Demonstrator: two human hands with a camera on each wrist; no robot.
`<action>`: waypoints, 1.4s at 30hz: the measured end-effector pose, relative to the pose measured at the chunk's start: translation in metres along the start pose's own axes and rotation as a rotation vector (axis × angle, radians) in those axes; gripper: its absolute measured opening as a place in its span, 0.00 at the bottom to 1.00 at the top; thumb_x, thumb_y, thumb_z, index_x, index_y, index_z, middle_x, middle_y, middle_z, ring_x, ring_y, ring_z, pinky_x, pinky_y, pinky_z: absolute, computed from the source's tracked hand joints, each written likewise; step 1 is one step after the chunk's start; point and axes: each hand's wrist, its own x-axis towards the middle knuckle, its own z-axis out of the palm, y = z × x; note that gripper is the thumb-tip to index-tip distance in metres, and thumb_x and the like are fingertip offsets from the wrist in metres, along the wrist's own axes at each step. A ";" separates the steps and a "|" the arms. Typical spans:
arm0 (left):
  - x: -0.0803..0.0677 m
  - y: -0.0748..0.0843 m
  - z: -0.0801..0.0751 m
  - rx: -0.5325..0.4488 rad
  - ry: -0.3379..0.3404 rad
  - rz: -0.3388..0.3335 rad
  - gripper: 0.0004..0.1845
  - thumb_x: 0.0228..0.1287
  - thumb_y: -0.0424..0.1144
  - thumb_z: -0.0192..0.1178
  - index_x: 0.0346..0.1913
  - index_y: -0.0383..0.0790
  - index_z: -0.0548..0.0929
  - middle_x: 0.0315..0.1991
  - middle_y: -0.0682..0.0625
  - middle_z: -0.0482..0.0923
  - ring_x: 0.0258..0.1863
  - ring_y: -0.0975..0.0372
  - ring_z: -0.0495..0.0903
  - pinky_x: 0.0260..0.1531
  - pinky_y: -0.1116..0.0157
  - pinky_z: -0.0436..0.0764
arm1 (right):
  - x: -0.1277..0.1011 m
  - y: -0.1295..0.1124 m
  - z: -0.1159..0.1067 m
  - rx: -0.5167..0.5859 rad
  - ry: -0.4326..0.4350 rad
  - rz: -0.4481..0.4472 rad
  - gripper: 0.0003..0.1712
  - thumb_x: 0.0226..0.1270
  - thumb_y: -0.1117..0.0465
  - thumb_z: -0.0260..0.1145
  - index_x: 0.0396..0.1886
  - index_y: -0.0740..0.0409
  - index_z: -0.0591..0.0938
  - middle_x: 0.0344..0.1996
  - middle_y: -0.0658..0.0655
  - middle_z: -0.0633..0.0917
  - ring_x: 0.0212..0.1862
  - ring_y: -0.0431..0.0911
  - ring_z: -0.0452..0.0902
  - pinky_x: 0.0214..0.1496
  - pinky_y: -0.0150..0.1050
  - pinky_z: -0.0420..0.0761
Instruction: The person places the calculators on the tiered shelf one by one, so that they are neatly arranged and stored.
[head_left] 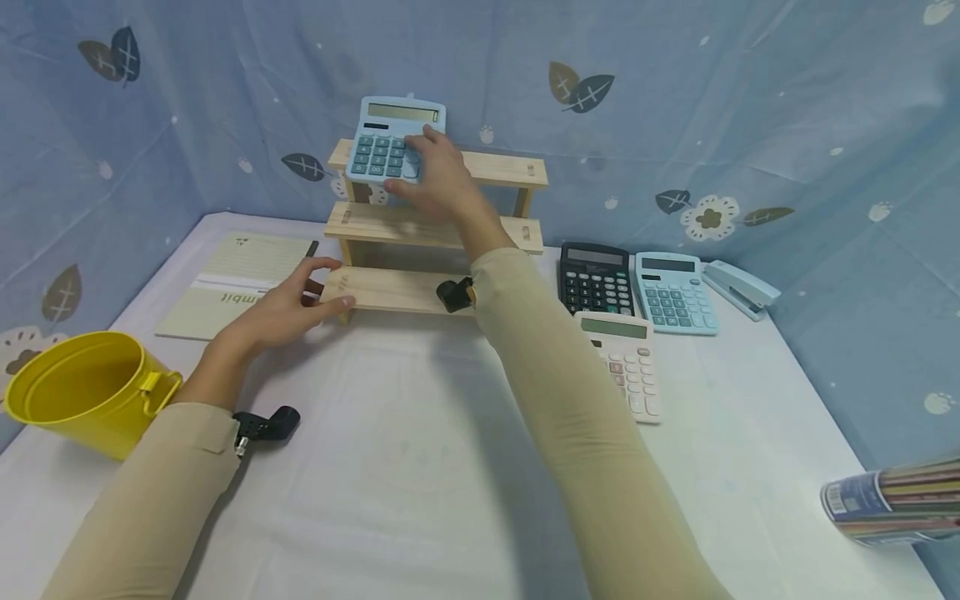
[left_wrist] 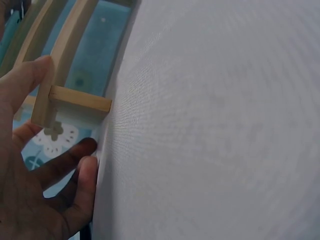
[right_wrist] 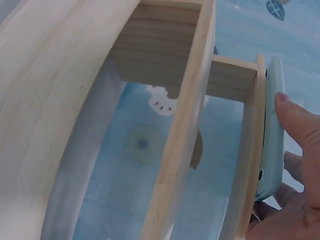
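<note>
Right grip grasps a light-blue rectangular calculator just left of it, against the pale wooden three-tier shelf's top board; below, left grip pinches the lowest board's end, presumably steadying it.

Matt wood with visible grain is seen in the shelf, smooth plastic in the held calculator, and paper in the notepad; a fine weave is shown by the matt tablecloth, a glossy finish by the bucket
</note>
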 end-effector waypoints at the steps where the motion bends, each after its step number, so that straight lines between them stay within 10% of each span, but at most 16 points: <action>1: 0.000 0.000 0.000 0.004 0.000 0.001 0.48 0.68 0.69 0.59 0.81 0.60 0.47 0.69 0.32 0.67 0.67 0.39 0.72 0.55 0.42 0.74 | 0.000 0.000 0.001 0.001 0.003 -0.002 0.47 0.73 0.38 0.63 0.83 0.47 0.57 0.84 0.51 0.43 0.84 0.46 0.38 0.81 0.38 0.46; 42: -0.002 0.004 0.003 0.010 -0.001 0.007 0.48 0.68 0.70 0.58 0.82 0.61 0.46 0.70 0.32 0.66 0.67 0.40 0.71 0.58 0.40 0.71 | -0.020 0.010 -0.006 -0.018 0.052 -0.014 0.44 0.78 0.38 0.57 0.84 0.46 0.52 0.84 0.51 0.43 0.84 0.50 0.36 0.82 0.44 0.47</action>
